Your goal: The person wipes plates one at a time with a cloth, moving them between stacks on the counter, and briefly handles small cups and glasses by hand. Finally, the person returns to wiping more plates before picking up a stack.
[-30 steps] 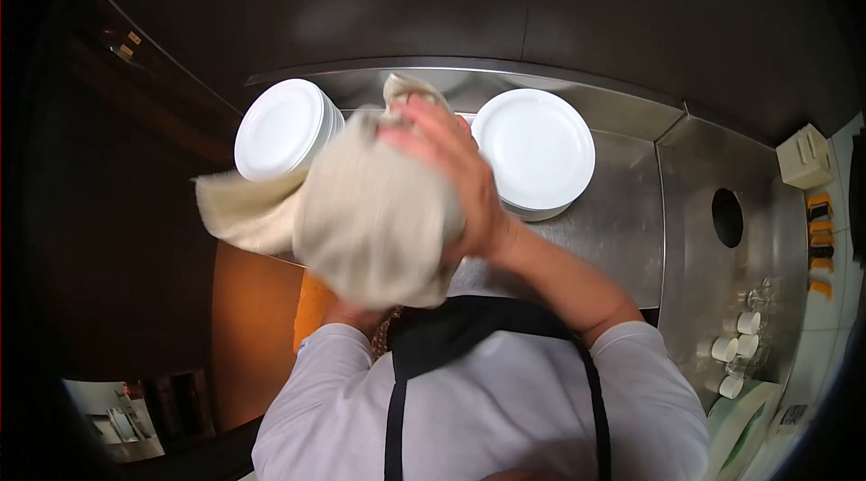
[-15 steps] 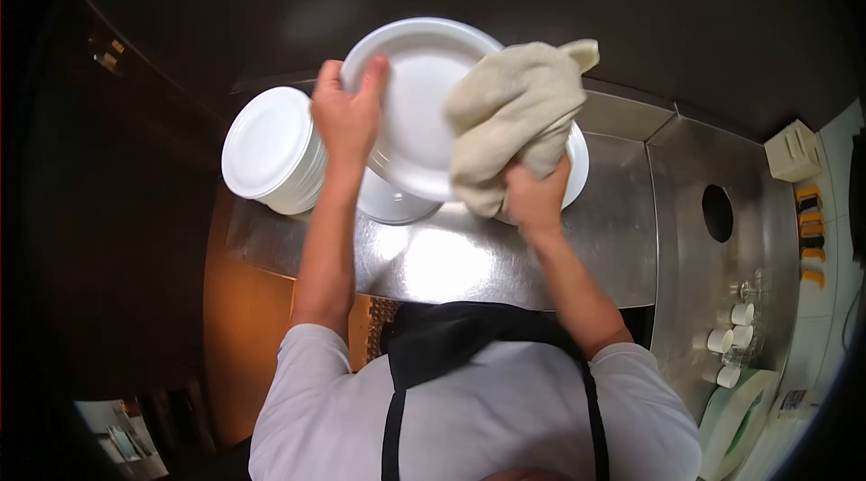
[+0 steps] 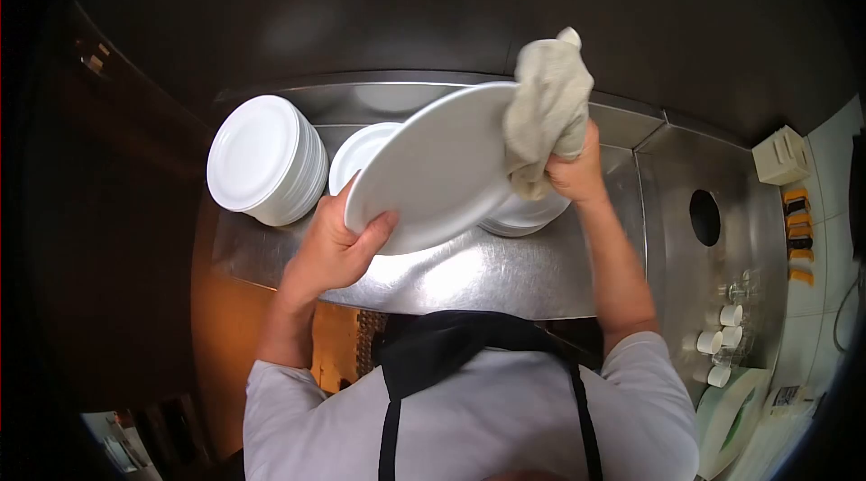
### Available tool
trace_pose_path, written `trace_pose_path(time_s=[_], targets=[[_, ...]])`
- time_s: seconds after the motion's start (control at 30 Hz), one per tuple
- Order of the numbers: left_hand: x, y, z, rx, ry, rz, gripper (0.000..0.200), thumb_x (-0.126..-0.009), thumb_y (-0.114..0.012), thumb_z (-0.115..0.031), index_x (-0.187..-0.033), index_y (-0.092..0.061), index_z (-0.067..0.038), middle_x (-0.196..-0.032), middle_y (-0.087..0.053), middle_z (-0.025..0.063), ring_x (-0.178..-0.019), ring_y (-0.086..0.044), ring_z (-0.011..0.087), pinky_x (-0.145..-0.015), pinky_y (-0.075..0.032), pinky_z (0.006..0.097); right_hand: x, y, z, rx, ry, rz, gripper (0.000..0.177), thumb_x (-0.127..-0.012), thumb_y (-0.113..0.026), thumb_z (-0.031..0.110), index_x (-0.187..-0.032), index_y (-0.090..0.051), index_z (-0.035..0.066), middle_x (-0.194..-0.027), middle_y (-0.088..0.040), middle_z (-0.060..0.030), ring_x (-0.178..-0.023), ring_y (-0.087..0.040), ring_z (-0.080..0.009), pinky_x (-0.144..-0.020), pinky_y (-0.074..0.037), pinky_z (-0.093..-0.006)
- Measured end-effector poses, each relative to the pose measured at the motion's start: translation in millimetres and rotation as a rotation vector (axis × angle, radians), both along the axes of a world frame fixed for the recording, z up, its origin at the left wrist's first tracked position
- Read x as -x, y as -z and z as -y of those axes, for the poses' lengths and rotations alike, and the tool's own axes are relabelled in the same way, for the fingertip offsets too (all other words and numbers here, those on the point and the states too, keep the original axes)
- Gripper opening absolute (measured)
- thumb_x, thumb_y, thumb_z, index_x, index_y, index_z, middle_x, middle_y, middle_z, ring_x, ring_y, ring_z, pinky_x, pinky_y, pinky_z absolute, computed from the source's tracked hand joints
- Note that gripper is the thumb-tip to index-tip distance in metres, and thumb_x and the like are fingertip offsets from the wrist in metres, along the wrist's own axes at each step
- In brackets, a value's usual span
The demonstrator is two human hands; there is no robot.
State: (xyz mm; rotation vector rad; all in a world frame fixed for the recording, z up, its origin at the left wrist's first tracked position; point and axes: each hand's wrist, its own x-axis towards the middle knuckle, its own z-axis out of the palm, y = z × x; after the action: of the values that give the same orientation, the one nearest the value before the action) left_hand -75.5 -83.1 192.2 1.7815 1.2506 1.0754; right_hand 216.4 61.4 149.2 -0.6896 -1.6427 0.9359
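Note:
A large white plate (image 3: 437, 174) is held up and tilted above the metal counter. My left hand (image 3: 338, 242) grips its lower left rim, thumb on the near face. My right hand (image 3: 577, 165) is closed on a beige cloth (image 3: 548, 107), which lies over the plate's right edge. Behind and below the held plate, another white plate (image 3: 359, 152) shows in part. More stacked white plates (image 3: 528, 213) sit under its right side, partly covered. A tall stack of white plates (image 3: 257, 155) stands at the left.
The steel counter (image 3: 541, 269) runs across to the right, where it has a round dark hole (image 3: 704, 217). Several white cups (image 3: 731, 315) and glasses stand at the lower right. A beige box (image 3: 780, 156) and orange-and-black items (image 3: 799, 233) are by the right wall.
The held plate has turned and tilted, with my left hand now lower on its rim. My right hand and the cloth have moved right, to the plate's edge.

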Motion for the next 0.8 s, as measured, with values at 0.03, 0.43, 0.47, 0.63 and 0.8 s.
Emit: trace_pose_path(time_s=[0.03,0.43,0.47,0.63,0.8], targets=[[1,-14,3,0.114,0.010,-0.063,0.035,-0.092,-0.065,-0.009,-0.126,-0.059,-0.001,-0.100,-0.071,0.0081,-0.090,-0.067,0.0170,-0.082,-0.052,0.0307,0,-21,0,-0.048,-0.068,0.077,0.049,-0.075,-0.083,0.011,-0.120,-0.063,0.003,-0.113,-0.069,-0.0056,-0.104,-0.065,-0.0174,-0.092,-0.053,-0.0340],[25,69,30,0.525,-0.280,0.720,0.075,-0.078,-0.064,0.003,-0.148,-0.039,-0.003,-0.131,-0.060,0.0155,-0.122,-0.056,0.0264,-0.103,-0.046,0.0382,19,-83,21,-0.094,0.122,-0.021,0.040,-0.076,-0.078,0.004,-0.113,-0.063,-0.001,-0.109,-0.068,-0.0082,-0.097,-0.066,-0.0171,-0.086,-0.054,-0.0337],[27,75,35,0.486,-0.406,0.792,0.080,-0.072,-0.060,0.006,-0.149,-0.037,-0.001,-0.132,-0.059,0.0187,-0.116,-0.062,0.0295,-0.101,-0.050,0.0380,11,-71,18,-0.001,0.179,-0.137,0.040,-0.077,-0.076,0.003,-0.114,-0.062,-0.003,-0.109,-0.068,-0.0091,-0.097,-0.066,-0.0177,-0.086,-0.053,-0.0327],[43,118,39,0.403,-0.711,0.909,0.077,-0.076,-0.053,0.010,-0.150,-0.031,-0.002,-0.137,-0.052,0.0199,-0.121,-0.057,0.0295,-0.102,-0.049,0.0392,-18,-7,20,0.243,0.310,-0.223,0.040,-0.087,-0.069,0.005,-0.123,-0.058,-0.006,-0.117,-0.066,-0.0105,-0.104,-0.065,-0.0187,-0.089,-0.052,-0.0315],[38,161,18,0.295,-0.808,0.950,0.069,-0.078,-0.052,0.011,-0.144,-0.036,-0.001,-0.133,-0.053,0.0205,-0.122,-0.056,0.0297,-0.103,-0.048,0.0391,-27,24,31,0.325,0.331,-0.209,0.040,-0.087,-0.070,0.006,-0.124,-0.058,-0.005,-0.117,-0.066,-0.0096,-0.104,-0.065,-0.0184,-0.092,-0.050,-0.0302]])
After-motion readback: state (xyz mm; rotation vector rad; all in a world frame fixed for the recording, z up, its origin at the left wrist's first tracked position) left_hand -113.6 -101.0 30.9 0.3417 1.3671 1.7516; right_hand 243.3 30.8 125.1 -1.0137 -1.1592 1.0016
